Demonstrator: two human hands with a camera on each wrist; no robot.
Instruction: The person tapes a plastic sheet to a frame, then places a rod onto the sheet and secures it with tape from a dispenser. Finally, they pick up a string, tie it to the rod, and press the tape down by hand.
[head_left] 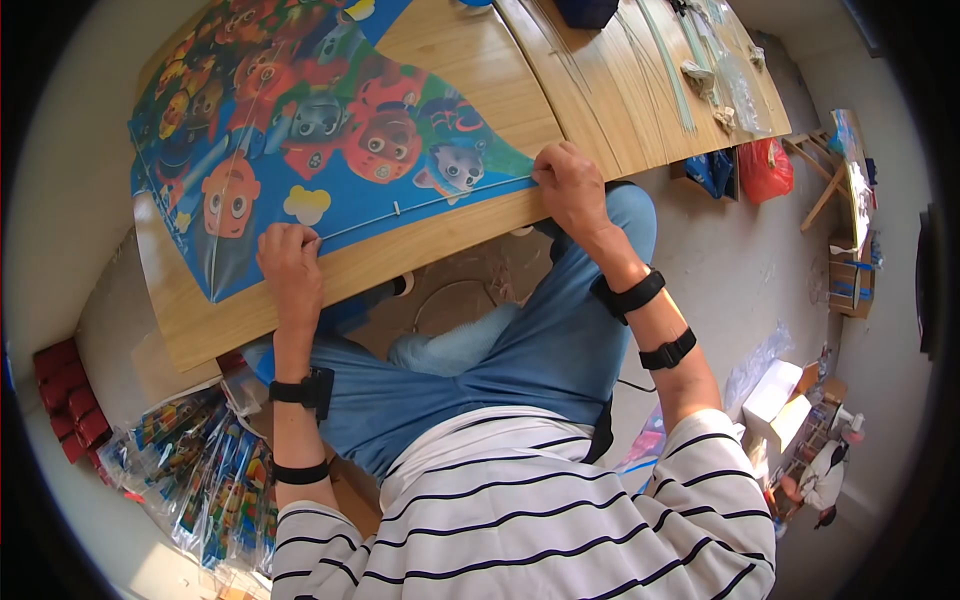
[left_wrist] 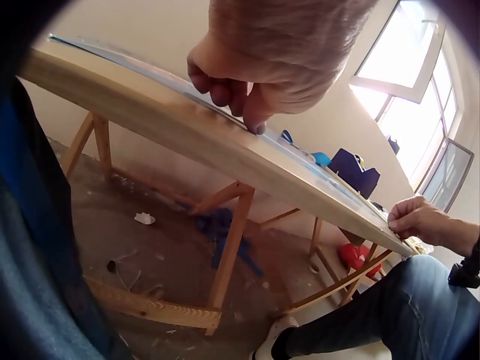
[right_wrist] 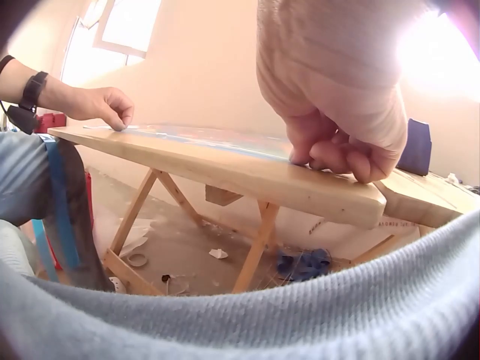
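Note:
A blue printed sheet with cartoon figures [head_left: 385, 140] lies on the wooden table [head_left: 440, 228]. Along its near edge runs a thin pale rod [head_left: 370, 221] with a small white tab in the middle. My left hand [head_left: 291, 275] pinches the rod and sheet edge near the left end, fingers curled, also seen in the left wrist view [left_wrist: 281, 64]. At the sheet's right corner, my right hand [head_left: 575, 195] pinches the edge; in the right wrist view [right_wrist: 337, 97] its fingertips are down at the tabletop. What lies under the fingers is hidden.
Thin rods [head_left: 660, 70] and crumpled plastic lie on the table's right part, beside a dark blue box [head_left: 587, 12]. A red bag [head_left: 765, 170] is on the floor at the right. Packaged colourful items [head_left: 215, 480] lie at lower left. Wooden trestles [left_wrist: 231, 255] stand under the table.

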